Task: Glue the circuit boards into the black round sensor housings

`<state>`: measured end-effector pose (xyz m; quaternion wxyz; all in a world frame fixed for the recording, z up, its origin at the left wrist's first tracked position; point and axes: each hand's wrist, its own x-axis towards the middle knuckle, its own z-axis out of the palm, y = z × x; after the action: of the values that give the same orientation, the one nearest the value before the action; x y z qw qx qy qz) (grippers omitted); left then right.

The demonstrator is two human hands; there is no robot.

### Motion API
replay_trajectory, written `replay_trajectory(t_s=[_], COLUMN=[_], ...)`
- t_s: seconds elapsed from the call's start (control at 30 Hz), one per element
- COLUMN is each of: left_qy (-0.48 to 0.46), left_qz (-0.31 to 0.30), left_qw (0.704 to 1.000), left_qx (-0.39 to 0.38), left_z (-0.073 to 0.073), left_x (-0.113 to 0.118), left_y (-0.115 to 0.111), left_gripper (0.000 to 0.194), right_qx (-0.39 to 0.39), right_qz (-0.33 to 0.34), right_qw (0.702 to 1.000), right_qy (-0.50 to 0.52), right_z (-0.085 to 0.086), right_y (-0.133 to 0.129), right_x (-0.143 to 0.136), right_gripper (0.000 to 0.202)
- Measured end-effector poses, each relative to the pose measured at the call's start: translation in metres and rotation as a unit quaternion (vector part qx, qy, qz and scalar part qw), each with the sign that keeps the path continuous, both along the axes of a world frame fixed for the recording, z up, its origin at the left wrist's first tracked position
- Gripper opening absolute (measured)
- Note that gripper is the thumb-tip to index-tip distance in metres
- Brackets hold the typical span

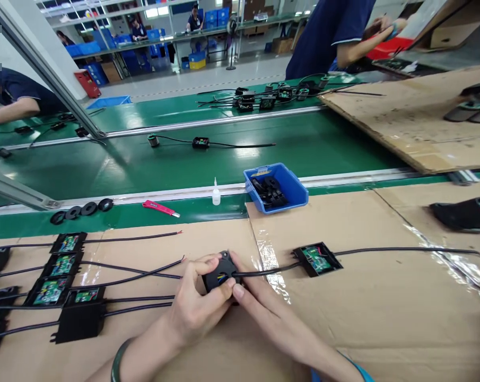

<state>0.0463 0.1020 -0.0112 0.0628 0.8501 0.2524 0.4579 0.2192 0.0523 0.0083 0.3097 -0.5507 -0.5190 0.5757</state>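
Note:
Between my two hands is a black plastic housing [215, 278] with coloured wires showing in its opening. My left hand [195, 297] grips its left side, thumb across the front. My right hand [259, 300] closes on its right side, with the thumb beside the point where a black cable [277, 269] comes out. That cable runs right to an open black box with a green circuit board [318, 259], lying on the cardboard. A second cable [407, 249] leads from the box farther right. My fingers hide part of the housing.
Several boxed circuit boards [51, 291] with cables lie at left. Beyond are black rings [89, 208], a pink utility knife [160, 208], a small white bottle [216, 193] and a blue bin [297, 195] of black parts. A green conveyor [176, 164] carries another assembly. Co-workers sit or stand beyond.

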Motion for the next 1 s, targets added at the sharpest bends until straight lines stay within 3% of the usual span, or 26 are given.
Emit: replay_trajectory(t_s=[0.13, 0.23, 0.33, 0.43, 0.67, 1.0], left_qy=[-0.029, -0.050, -0.044, -0.040, -0.029, -0.046], left_qz=[-0.014, -0.010, 0.006, -0.018, -0.016, -0.017], left_qw=[0.999, 0.984, 0.915, 0.856, 0.849, 0.858], left_qx=[-0.017, -0.171, -0.401, -0.515, -0.527, -0.512], left_z=[0.013, 0.026, 0.035, 0.037, 0.034, 0.018], left_x=[0.004, 0.007, 0.010, 0.012, 0.014, 0.017], left_y=[0.002, 0.003, 0.006, 0.011, 0.017, 0.013], left_gripper=[0.027, 0.054, 0.049, 0.042, 0.049, 0.046], right_qx=[-0.002, 0.021, 0.038, 0.047, 0.050, 0.075], right_qz=[-0.047, -0.067, -0.083, -0.092, -0.102, -0.134], right_qw=[0.996, 0.992, 0.991, 0.991, 0.988, 0.982], right_qy=[0.079, 0.105, 0.098, 0.086, 0.109, 0.110], right_z=[0.008, 0.009, 0.004, -0.003, -0.012, -0.017], right_y=[0.005, 0.008, 0.008, 0.007, 0.007, 0.013], right_x=[0.001, 0.002, 0.001, -0.002, -0.009, -0.014], right_gripper=[0.081, 0.077, 0.070, 0.066, 0.062, 0.057])
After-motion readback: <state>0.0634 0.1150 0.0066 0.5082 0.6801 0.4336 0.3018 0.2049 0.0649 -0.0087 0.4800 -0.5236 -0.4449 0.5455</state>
